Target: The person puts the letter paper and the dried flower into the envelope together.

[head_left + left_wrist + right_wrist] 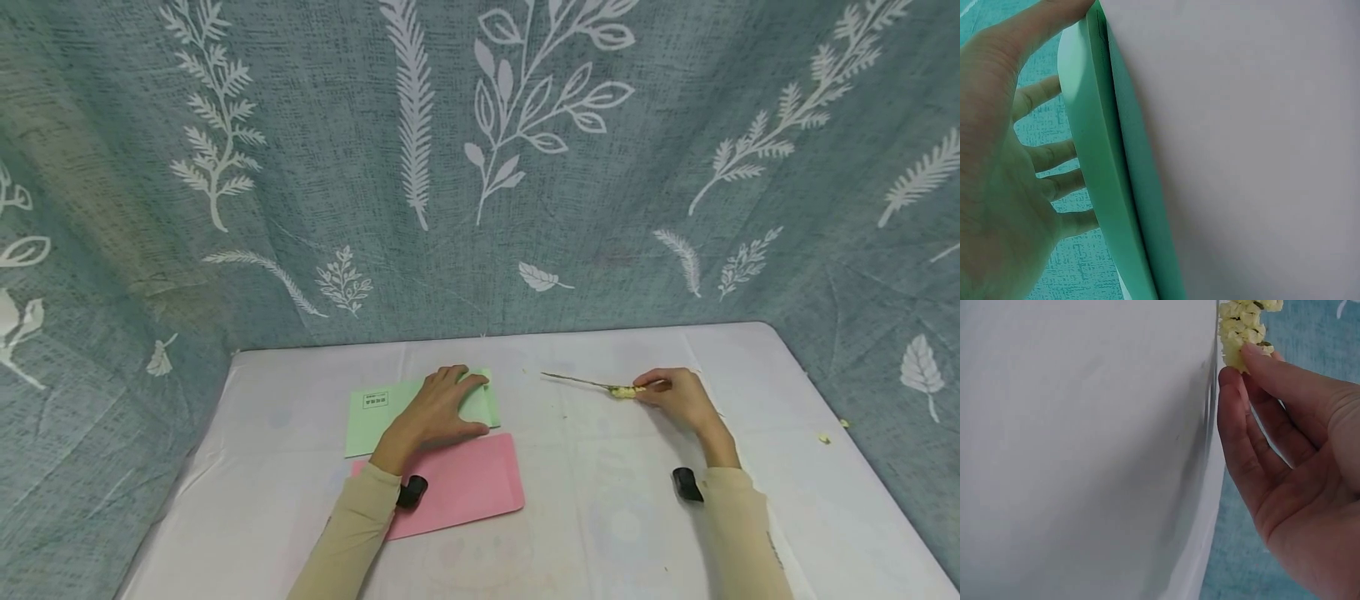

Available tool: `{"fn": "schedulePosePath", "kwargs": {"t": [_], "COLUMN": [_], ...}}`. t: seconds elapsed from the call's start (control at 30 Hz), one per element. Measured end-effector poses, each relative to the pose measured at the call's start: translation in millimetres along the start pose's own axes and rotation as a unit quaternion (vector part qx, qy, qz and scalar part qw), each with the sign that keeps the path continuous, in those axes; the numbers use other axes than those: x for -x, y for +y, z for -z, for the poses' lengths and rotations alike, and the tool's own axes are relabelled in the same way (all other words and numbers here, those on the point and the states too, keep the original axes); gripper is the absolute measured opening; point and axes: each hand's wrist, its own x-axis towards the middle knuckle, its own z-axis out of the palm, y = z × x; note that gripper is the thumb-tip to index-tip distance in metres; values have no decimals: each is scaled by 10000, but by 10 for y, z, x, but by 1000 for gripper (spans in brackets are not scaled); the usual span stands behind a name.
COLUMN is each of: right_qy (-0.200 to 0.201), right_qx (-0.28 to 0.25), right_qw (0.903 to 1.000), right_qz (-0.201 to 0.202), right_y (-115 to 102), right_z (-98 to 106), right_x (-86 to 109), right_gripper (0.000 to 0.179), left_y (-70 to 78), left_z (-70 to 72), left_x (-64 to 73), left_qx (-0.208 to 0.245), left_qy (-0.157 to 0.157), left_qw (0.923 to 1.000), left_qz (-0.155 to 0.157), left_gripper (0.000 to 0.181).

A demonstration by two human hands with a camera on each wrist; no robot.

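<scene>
In the head view a pale green envelope [372,425] lies on the table, printed with a small box of dark text. My left hand [438,408] spans its right end, thumb at the near edge and fingers at the far edge. The left wrist view has the green envelope [1100,144] with a dark slit along its edge, thumb at one corner and fingertips partly hidden behind it. My right hand [678,400] pinches a dried flower sprig [624,392] by its pale yellow blossoms [1241,328]. Its thin brown stem points left, towards the envelope.
A pink envelope [465,483] lies just in front of the green one, partly under the left forearm. Small yellow bits [824,439] are scattered near the right edge of the white-covered table [600,525]. A blue-green leaf-patterned curtain [450,275] hangs behind and beside it.
</scene>
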Motion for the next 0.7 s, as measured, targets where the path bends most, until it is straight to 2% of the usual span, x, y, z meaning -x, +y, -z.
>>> {"fn": "schedulePosePath", "kwargs": {"t": [0.43,0.7], "right_qy": [-312,-480], "right_qx": [-169,-137], "right_qw": [9985,9975], "right_qz": [422,494], "right_y": [-306,-419], "right_z": [-306,-445], "right_x": [-135,-189], "right_gripper": [13,10], "left_y": [-7,-17], "left_z": [6,-12], "left_x": [15,-6], "left_qx": [32,-56], "left_qy": [-9,13], "left_qw": [10000,10000], "left_qz": [46,-12], "left_gripper": [73,73]}}
